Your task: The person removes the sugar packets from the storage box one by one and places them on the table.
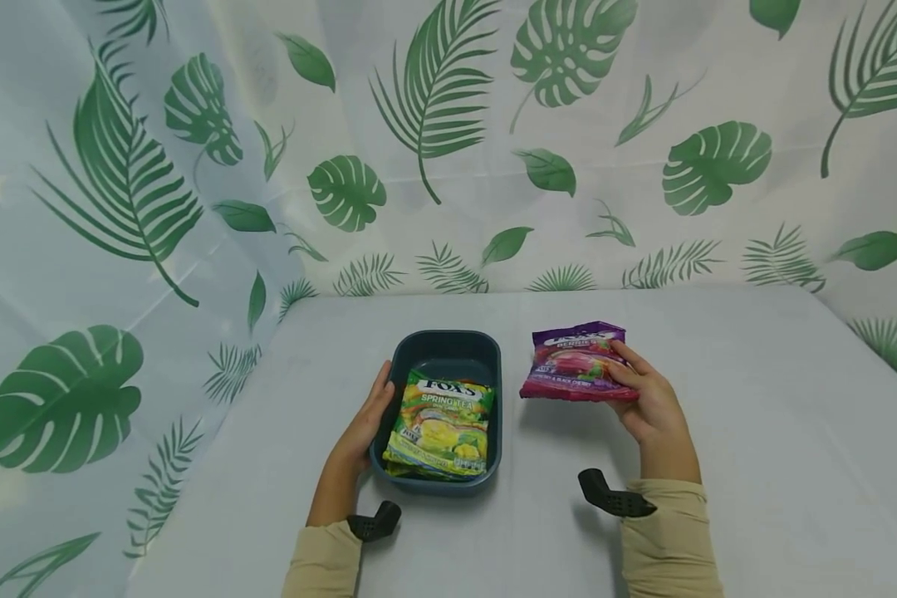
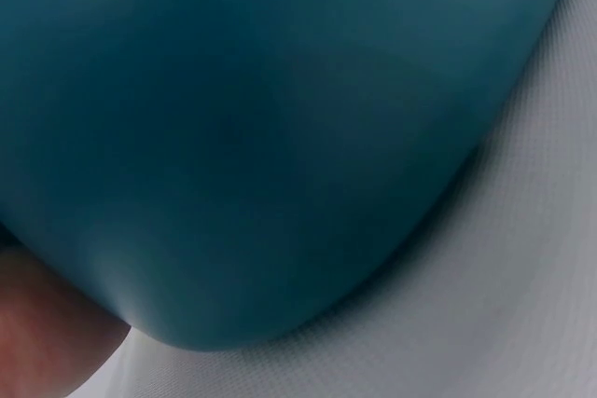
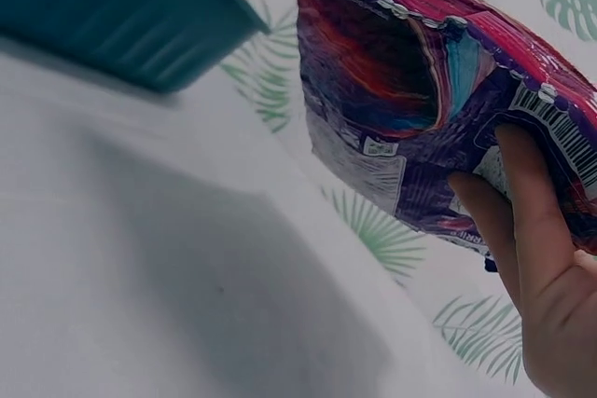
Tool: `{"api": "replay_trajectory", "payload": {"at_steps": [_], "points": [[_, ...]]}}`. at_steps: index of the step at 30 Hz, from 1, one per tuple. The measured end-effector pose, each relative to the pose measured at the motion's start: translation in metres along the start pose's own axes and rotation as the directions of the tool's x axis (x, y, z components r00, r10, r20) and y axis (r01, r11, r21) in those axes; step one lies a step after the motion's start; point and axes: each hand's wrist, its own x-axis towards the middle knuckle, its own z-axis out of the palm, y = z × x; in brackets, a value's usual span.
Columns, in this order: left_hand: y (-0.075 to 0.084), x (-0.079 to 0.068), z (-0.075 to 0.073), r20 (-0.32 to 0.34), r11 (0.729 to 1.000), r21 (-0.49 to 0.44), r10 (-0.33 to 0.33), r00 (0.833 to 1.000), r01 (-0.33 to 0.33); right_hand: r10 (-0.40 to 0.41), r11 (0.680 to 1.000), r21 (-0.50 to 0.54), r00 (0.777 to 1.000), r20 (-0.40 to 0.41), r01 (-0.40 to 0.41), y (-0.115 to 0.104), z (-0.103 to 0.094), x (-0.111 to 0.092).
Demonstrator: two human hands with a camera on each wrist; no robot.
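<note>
A dark teal rectangular tub (image 1: pixel 448 342) stands on the table, and a green and yellow Fox's Spring Tea candy bag (image 1: pixel 439 428) lies in it on top of other packaging. My left hand (image 1: pixel 362 428) rests along the tub's left wall. Close up in the left wrist view are the tub's smooth outer side (image 2: pixel 280 156) and part of a finger. To the right of the tub, my right hand (image 1: pixel 652 403) grips a purple and pink Fox's Berries candy bag (image 1: pixel 571 365) above the table. The right wrist view shows fingers (image 3: pixel 536 221) against the bag's printed back (image 3: pixel 410 128).
A pale cloth covers the table (image 1: pixel 777 432). White curtains with green leaf prints (image 1: pixel 448 208) hang behind it and on the left. Black wrist mounts (image 1: pixel 616 498) sit at both sleeve cuffs. The raised bag casts a shadow on the cloth.
</note>
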Motion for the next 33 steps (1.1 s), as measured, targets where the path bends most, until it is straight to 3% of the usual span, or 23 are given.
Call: {"api": "replay_trajectory", "payload": {"at_steps": [10, 20, 29, 33], "points": [[0.001, -0.003, 0.001, -0.006, 1.0, 0.011, -0.002, 1.0, 0.002, 0.012, 0.998, -0.067, 1.0, 0.02, -0.011, 0.007, -0.004, 0.002], [0.002, -0.003, 0.001, 0.001, 1.0, 0.01, -0.012, 1.0, 0.012, 0.032, 0.98, -0.198, 0.999, -0.027, -0.036, 0.011, -0.002, 0.005], [0.023, -0.014, 0.005, 0.011, 0.999, 0.014, -0.04, 0.999, 0.04, 0.039, 0.96, -0.277, 0.999, -0.034, -0.047, 0.015, 0.0, 0.009], [0.024, -0.013, 0.005, 0.014, 0.999, 0.005, -0.034, 0.999, 0.034, 0.035, 0.954, -0.295, 0.998, -0.05, -0.048, 0.016, 0.0, 0.011]]}}
